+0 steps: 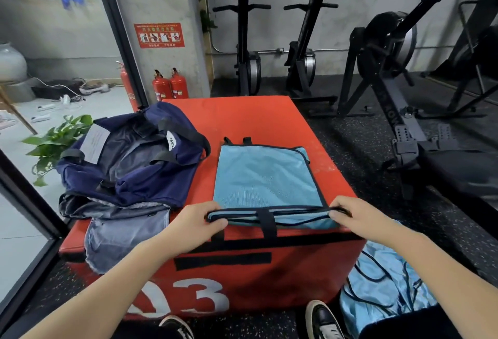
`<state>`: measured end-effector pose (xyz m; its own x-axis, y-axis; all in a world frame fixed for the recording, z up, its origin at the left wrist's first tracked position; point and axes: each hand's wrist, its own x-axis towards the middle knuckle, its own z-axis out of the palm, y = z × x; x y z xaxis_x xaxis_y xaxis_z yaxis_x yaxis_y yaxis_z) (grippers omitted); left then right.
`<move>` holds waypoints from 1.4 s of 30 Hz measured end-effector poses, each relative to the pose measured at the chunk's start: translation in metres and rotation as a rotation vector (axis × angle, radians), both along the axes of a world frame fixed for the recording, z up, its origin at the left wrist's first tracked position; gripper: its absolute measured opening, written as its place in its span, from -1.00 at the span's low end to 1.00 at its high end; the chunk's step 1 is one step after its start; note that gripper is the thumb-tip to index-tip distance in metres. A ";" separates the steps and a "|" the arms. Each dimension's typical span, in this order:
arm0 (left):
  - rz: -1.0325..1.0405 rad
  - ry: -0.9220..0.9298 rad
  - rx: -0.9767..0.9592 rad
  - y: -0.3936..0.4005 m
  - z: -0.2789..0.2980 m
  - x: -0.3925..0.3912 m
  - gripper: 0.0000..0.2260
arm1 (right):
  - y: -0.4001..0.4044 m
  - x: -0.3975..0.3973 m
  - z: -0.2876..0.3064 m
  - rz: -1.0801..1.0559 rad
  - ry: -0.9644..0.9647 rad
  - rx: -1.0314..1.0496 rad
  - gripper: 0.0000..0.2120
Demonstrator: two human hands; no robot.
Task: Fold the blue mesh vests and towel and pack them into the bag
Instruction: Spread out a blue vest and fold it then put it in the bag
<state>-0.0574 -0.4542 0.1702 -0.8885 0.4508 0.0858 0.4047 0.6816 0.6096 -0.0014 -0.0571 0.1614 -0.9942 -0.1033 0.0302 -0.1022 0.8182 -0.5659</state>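
Both hands' fingers (215,224) pinch the vest's (265,177) near edge.

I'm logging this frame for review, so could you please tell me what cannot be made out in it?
Head view only:
- Bag interior: shadowed folds hide whether anything is packed.
- White label on the bag: print too small to read.
- Blue mesh vest near-edge corners: covered by the left hand and right hand.
- Blue fabric pile on the floor: cut off by the red box and a leg; item count unclear.
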 end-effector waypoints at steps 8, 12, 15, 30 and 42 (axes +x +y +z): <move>0.040 -0.151 0.282 0.004 0.022 -0.008 -0.93 | 0.003 -0.017 0.021 -0.077 0.004 -0.279 -0.83; 0.111 -0.122 0.362 0.009 0.024 -0.027 -0.95 | 0.004 -0.038 0.028 -0.116 0.026 -0.400 -0.82; 0.165 -0.101 0.382 0.018 0.023 -0.047 -0.93 | 0.006 -0.058 0.031 -0.134 0.030 -0.471 -0.85; 0.476 -0.090 0.065 0.059 -0.022 -0.150 -0.80 | 0.009 -0.155 -0.022 -0.292 -0.046 0.123 -0.81; 0.409 0.052 -0.202 0.083 -0.017 -0.126 -0.56 | -0.096 -0.156 -0.007 -0.088 -0.039 -0.030 -0.55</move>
<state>-0.1839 -0.3716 0.1528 -0.9937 0.0766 0.0814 0.1046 0.8950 0.4337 -0.1575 -0.1533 0.1549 -0.9999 -0.0152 -0.0065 -0.0085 0.8058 -0.5922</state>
